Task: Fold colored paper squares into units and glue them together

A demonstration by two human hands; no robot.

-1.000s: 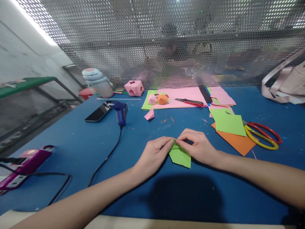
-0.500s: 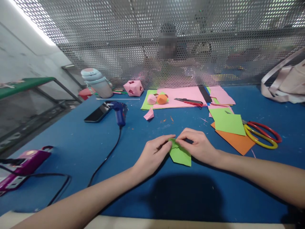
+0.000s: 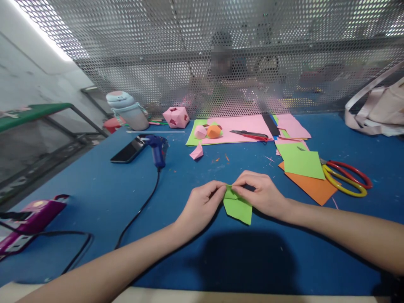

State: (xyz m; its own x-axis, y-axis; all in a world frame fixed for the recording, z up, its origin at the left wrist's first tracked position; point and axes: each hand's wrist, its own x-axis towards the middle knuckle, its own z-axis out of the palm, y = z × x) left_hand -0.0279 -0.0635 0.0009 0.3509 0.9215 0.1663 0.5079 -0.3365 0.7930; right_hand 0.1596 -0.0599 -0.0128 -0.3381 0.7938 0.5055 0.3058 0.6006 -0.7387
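1. one piece of green folded paper [image 3: 238, 209] lies between the left hand [image 3: 201, 205] and the right hand [image 3: 261, 192], over the bench [image 3: 178, 185]; whether its near edge touches the surface, i cannot tell.
2. the fingers of both hands are clamped on its far end: left thumb and forefinger at the far left corner, right thumb and forefinger just beside them, with a narrow strip of paper showing between.
3. from the fingertips the paper runs back toward the body, its longer way leaning slightly rightward, the near edge free.
4. both hands touch it, so neither is clearly nearer, though the right lies over more of its side.
5. a crease crosses it just on the body side of the fingertips.
6. well apart, to the right, a flat green sheet [image 3: 306, 165] overlaps an orange sheet [image 3: 312, 188].
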